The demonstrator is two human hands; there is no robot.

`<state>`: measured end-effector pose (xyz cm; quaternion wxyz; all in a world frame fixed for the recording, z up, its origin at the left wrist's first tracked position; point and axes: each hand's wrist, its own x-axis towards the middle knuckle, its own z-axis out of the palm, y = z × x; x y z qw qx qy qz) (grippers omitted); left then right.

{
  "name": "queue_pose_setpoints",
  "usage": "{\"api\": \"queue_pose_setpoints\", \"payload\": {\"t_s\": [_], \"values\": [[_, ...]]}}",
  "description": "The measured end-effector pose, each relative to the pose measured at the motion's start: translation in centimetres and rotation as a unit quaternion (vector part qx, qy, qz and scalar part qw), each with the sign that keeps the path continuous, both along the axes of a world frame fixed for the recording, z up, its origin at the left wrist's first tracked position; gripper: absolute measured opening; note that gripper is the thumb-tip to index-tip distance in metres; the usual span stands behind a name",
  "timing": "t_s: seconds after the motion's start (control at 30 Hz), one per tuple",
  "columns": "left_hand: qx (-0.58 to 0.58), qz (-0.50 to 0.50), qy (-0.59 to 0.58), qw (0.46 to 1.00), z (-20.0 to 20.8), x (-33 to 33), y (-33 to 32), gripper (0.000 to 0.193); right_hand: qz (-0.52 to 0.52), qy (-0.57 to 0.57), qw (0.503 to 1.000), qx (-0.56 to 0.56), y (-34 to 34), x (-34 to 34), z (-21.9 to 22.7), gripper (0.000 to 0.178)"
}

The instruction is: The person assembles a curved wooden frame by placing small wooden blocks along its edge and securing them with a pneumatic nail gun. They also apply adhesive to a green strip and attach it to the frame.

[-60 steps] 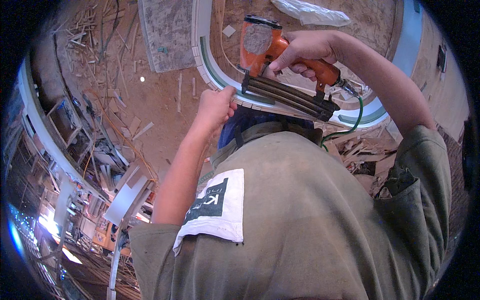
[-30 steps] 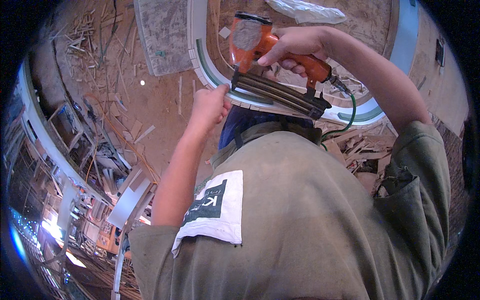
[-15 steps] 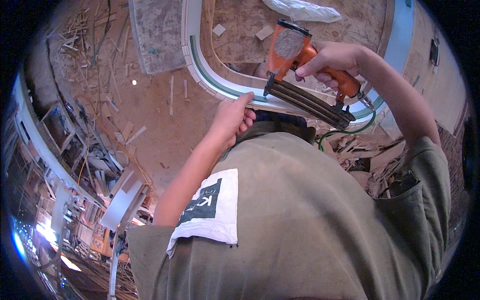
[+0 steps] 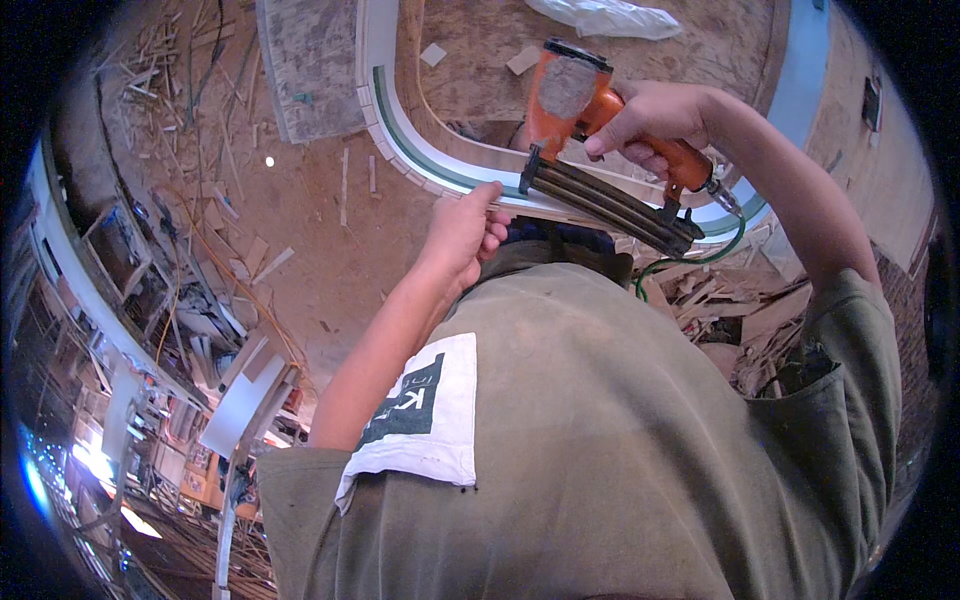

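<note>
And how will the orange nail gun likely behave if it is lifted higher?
The nail gun probably feels heavy, given its visible bulk. Its long, straight magazine looks stiff and unlikely to bend. The curving green hose seems flexible and may trail behind.

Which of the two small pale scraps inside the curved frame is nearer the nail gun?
The right scrap, just left of the nail gun's head. The left scrap lies farther off, toward the frame's left side.

The brown floor carries scattered pale wood strips and heaped offcuts
</note>
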<state>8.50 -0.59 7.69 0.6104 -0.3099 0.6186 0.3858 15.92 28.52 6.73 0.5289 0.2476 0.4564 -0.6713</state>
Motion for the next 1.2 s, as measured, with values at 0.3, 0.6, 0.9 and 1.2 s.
{"api": "queue_pose_setpoints", "payload": {"t_s": [0.3,0.6,0.9,1.2], "values": [[0.024,-0.069,-0.035,0.997,0.0,-1.1,-1.7,0.049,-0.127,0.022,0.986,0.106,0.6,2.6,2.9,0.040],[0.011,-0.107,0.256,0.961,-1.0,-5.1,-7.5,0.061,-0.380,0.079,0.863,0.323,-0.5,9.6,8.0,0.029],[0.079,-0.174,0.663,0.724,-0.7,-8.1,-5.3,0.033,-0.565,0.081,0.643,0.511,-6.3,18.9,14.2,0.026],[0.123,-0.102,0.707,0.689,-1.0,-9.8,-3.3,0.021,-0.660,0.068,0.507,0.551,-1.5,29.3,15.2,0.028]]}}
